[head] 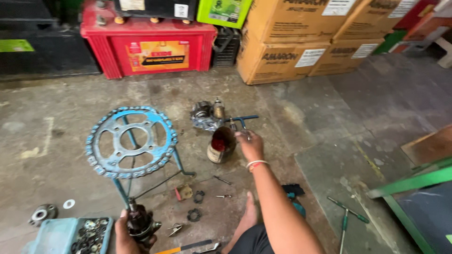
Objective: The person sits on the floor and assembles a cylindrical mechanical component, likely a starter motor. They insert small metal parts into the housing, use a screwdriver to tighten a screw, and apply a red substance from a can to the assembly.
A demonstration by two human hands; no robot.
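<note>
Reaching far across the concrete floor (329,122), the right hand (250,146) has its grip at the rim of a small rusty tin (221,145) with red inside; whether the fingers pinch anything is hard to make out. Just beyond lie a grey motor part (205,115) and a blue T-handled wrench (242,120). Near the bottom edge, the left hand (127,235), cut off by the frame, wraps its grip around a dark greasy armature (140,223). Left of it sits a pale blue tray (70,235) of small parts. Between the hands stands a blue sprocket stand (132,141). Along the far wall sit a red battery (148,44) with an orange-yellow label, a green box (225,11), and brown cartons (287,42) with white labels, their tops cut off.
</note>
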